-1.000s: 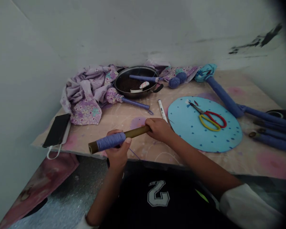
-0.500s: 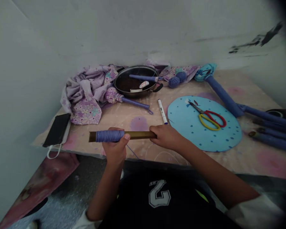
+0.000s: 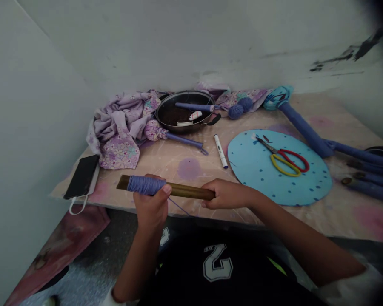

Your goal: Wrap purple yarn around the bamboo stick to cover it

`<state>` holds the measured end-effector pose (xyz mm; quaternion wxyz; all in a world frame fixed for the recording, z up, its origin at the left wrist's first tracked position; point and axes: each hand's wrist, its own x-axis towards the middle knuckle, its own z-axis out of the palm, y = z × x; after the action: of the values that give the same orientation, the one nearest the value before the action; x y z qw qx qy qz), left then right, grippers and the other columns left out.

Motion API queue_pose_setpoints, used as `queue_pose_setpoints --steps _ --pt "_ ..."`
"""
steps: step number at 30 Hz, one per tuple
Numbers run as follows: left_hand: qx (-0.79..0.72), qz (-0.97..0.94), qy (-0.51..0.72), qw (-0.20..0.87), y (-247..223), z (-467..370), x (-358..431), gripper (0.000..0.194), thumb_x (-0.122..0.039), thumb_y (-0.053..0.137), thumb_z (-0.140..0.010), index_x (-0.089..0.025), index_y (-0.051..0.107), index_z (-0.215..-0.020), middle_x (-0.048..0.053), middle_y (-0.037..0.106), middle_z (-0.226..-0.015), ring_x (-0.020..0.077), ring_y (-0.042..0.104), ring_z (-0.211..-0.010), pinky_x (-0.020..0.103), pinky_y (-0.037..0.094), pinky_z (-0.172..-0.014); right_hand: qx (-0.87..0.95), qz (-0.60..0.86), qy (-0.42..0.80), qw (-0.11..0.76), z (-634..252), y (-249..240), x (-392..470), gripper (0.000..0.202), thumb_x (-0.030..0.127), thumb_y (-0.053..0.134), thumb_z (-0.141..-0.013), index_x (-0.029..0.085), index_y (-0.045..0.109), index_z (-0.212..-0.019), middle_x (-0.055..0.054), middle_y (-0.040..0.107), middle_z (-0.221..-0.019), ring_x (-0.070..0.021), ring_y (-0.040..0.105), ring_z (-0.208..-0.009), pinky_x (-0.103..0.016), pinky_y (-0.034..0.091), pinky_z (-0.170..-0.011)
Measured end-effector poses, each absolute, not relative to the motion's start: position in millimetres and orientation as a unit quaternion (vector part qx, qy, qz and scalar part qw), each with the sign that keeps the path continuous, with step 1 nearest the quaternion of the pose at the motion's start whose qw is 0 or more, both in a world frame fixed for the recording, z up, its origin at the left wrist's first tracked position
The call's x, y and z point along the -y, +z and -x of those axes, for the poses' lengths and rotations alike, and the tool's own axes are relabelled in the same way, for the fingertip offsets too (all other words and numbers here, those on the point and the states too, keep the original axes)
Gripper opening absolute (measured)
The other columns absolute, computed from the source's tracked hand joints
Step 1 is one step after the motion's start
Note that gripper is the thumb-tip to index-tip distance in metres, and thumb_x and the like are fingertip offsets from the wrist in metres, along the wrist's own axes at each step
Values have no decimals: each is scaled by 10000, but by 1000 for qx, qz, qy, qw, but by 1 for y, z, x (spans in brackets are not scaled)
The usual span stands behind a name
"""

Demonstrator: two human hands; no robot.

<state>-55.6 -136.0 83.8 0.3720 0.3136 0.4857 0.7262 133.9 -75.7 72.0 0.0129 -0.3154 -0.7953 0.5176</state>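
I hold a brown bamboo stick point(image 3: 187, 191) level over the table's near edge, with both hands on it. Purple yarn point(image 3: 143, 185) is wound around its left part. My left hand point(image 3: 151, 208) grips the stick under the yarn wrap, thumb pressed on the yarn's right end. A thin strand of yarn point(image 3: 178, 207) trails down to the right from that thumb. My right hand point(image 3: 225, 194) is closed around the stick's right end.
On the table point(image 3: 338, 221) lie a blue dotted disc point(image 3: 309, 187) with red and yellow scissors point(image 3: 284, 159), a white marker point(image 3: 221, 151), a dark pan point(image 3: 166, 111) with yarn-wrapped sticks, floral cloth point(image 3: 118, 131), a phone point(image 3: 82, 176), and several purple-wrapped sticks point(image 3: 364, 170) at right.
The stick swung from tilted up at the right to level and then slightly down at the right. My right hand moved toward me and rightward; my left hand kept its grip.
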Motion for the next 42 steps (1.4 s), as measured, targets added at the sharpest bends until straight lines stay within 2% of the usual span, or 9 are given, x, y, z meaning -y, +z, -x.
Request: queue_pose_setpoints --steps 7,13,18,22,26,30,35,39,42 --pt "-492 -294 736 359 81 56 133 246 -206 761 -474 -162 570 -622 -54 459 -530 58 412 -471 188 323 -444 867 458 184 64 -122 55 96 110 246 545 -780 162 592 -834 -89 685 -764 -205 614 -679 -268 345 -579" --pt "-471 -364 716 364 75 64 129 304 -262 808 -504 -155 622 -719 -41 482 -582 48 397 -475 185 302 -440 866 435 231 84 -128 57 95 109 277 556 -811 171 573 -831 -64 677 -752 -199 620 -702 -264 369 -598" --pt "-445 -346 685 462 71 56 125 348 -335 792 -566 -148 639 -817 -87 359 -467 16 255 -380 172 195 -391 844 389 339 148 -150 78 93 278 418 521 -863 188 556 -1014 -47 664 -849 -171 604 -723 -263 430 -632" --pt "-422 -312 685 506 65 37 125 352 -373 764 -631 -151 612 -858 -102 322 -464 2 227 -363 162 169 -389 878 374 220 203 -159 82 94 310 308 335 -948 168 573 -1090 -109 647 -964 -220 598 -858 -351 456 -758" --pt "-415 -273 684 533 64 26 128 331 -347 770 -635 -164 601 -853 -112 289 -463 -2 211 -361 151 159 -379 873 388 85 282 -164 71 92 328 386 468 -896 165 587 -1108 -156 634 -1013 -286 572 -928 -439 444 -801" --pt "-396 -270 710 516 65 28 130 280 -306 772 -641 -181 597 -820 -106 307 -467 -5 215 -358 145 164 -378 760 472 264 361 -174 57 87 446 526 400 -899 185 539 -1152 -105 641 -884 -230 599 -785 -366 484 -673" --pt "-380 -287 710 518 60 32 131 317 -374 763 -652 -190 609 -858 -104 313 -465 -3 221 -347 155 162 -379 640 498 451 373 -177 47 92 405 504 316 -936 200 573 -1012 4 526 -605 -139 494 -505 -275 420 -485" --pt "-393 -240 707 537 50 31 129 445 -538 727 -624 -176 591 -845 -104 306 -452 1 206 -340 156 134 -366 654 449 365 487 -176 38 95 196 395 534 -870 227 564 -965 -47 583 -848 -171 583 -752 -335 498 -685" --pt "-402 -201 688 570 41 29 126 389 -477 746 -635 -178 550 -788 -108 302 -451 3 206 -336 148 149 -359 642 430 358 525 -178 26 91 233 391 616 -808 237 540 -965 -83 563 -1069 -216 562 -1010 -392 497 -829"
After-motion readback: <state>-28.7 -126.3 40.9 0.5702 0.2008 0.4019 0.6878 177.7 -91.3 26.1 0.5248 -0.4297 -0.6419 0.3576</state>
